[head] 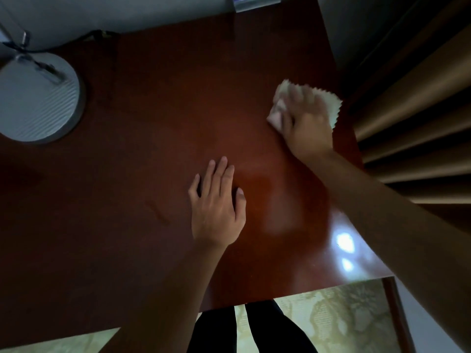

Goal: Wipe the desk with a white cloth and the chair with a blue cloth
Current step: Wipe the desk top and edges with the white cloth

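Wiping the desk (pixel 153 123) was underway: the right hand (pixel 307 123), blurred, seemingly pressed flat, held the white cloth (pixel 281 94) near the far right edge. The left hand (pixel 216 205) rested flat, fingers spread. Next, unwiped areas leftward.

Under my left hand (pixel 216 205) the desk (pixel 153 154) looks like dark reddish wood with a smooth, glossy finish; near my right forearm it mirrors bright spots of light. Beneath my right hand (pixel 307 123) the white cloth (pixel 280 98) is a soft fabric with a zigzag-cut edge, matt against the shine. Far out to the left of my left hand, the round lamp base (pixel 35 98) appears grey, matt and finely ribbed. Right of my right hand, the curtain (pixel 413 128) falls in brown folds with a slight sheen.
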